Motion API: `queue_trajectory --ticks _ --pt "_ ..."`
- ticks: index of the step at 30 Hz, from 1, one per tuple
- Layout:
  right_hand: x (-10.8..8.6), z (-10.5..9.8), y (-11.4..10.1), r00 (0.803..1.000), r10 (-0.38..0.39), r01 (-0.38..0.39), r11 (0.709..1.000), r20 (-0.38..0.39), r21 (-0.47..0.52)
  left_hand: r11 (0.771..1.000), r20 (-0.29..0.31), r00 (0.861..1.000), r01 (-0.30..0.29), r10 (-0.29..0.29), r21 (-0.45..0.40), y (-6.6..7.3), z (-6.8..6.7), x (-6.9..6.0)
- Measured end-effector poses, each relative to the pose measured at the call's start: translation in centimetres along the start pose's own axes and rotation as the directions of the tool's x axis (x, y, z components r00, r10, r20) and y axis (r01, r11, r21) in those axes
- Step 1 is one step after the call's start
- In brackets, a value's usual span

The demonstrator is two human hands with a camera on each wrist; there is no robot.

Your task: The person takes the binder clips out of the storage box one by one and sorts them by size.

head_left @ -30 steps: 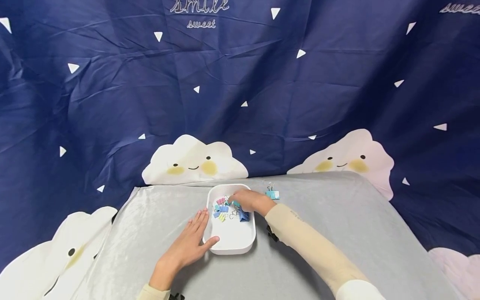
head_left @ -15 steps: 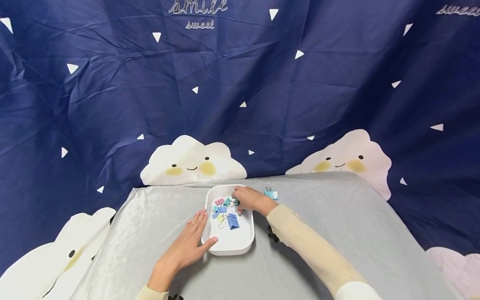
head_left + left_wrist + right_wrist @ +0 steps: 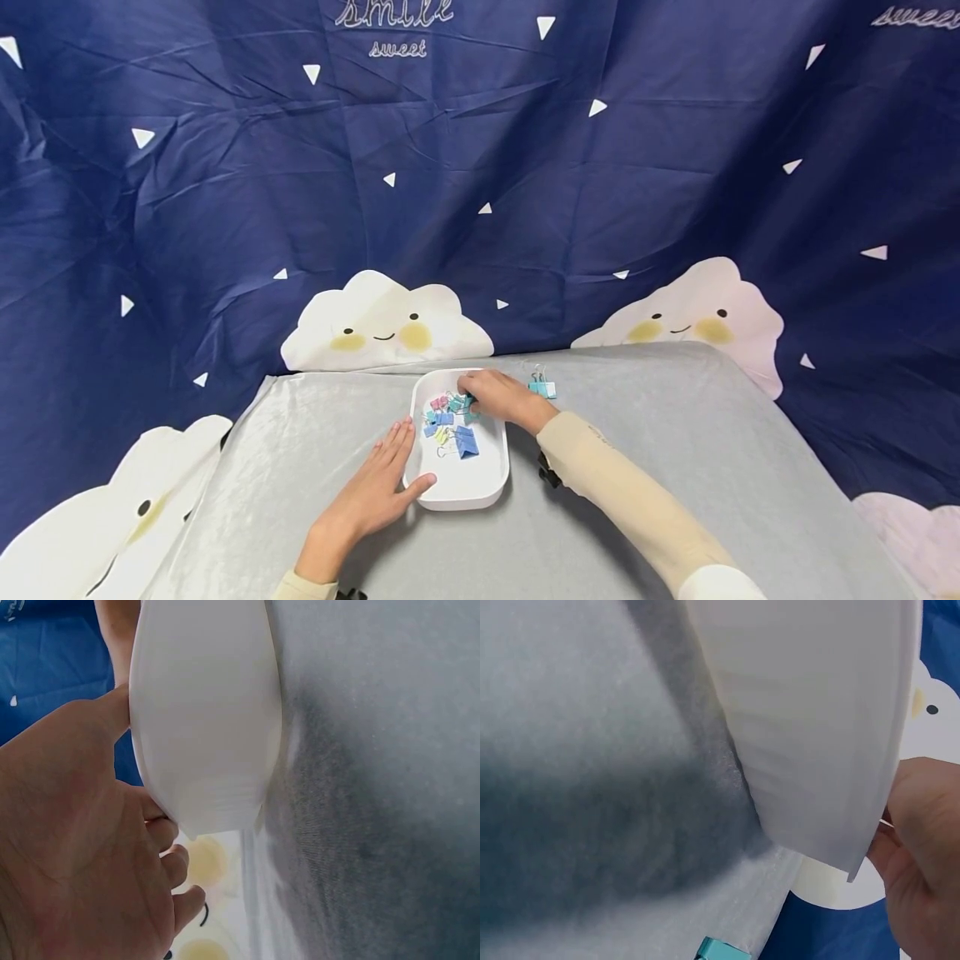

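Right hand point(image 3: 504, 396), fingertips hidden and grip unclear, screened some binder clips point(image 3: 444, 419) in a white tray point(image 3: 463, 485); relaxed left hand point(image 3: 375, 490) touched its rim; teal clip point(image 3: 541, 390) sat outside.

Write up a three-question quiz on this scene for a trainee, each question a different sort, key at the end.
1. Which hand reaches in among the binder clips? A) left B) right C) neither
2. True or false: every clip in view lies inside the white tray.
3. Fill in: the large blade-up clip nearest the tray's near end is ____ in color.

Key: 1. B, the right hand. 2. False; a teal clip lies outside, on the gray cloth. 3. Blue.
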State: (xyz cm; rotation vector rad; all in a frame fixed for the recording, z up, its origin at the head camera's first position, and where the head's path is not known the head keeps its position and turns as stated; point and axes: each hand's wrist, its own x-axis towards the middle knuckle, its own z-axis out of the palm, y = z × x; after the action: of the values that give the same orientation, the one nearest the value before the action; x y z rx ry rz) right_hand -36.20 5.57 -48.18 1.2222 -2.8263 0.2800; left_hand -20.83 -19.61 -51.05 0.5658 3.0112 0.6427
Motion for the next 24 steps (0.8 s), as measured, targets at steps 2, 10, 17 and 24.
queue_trajectory --ticks 2,10,17,24 --pt "0.0 0.0 0.0 1.000 -0.013 0.013 1.000 -0.002 0.018 1.000 0.002 1.000 0.001 -0.001 -0.002 0.0 0.0 0.0" --pt "-0.1 -0.4 -0.2 0.999 -0.044 0.045 0.998 -0.026 0.032 1.000 0.014 1.000 0.010 -0.010 -0.012 0.1 0.0 0.0" --pt "-0.5 -1.0 -0.2 0.997 -0.043 0.048 0.995 -0.056 0.086 1.000 0.017 1.000 0.013 -0.013 -0.013 0.2 -0.1 0.1" --pt "-0.9 -1.1 0.2 0.993 -0.051 0.062 0.992 -0.105 0.107 1.000 -0.011 1.000 0.000 0.000 0.012 0.2 0.0 -0.2"
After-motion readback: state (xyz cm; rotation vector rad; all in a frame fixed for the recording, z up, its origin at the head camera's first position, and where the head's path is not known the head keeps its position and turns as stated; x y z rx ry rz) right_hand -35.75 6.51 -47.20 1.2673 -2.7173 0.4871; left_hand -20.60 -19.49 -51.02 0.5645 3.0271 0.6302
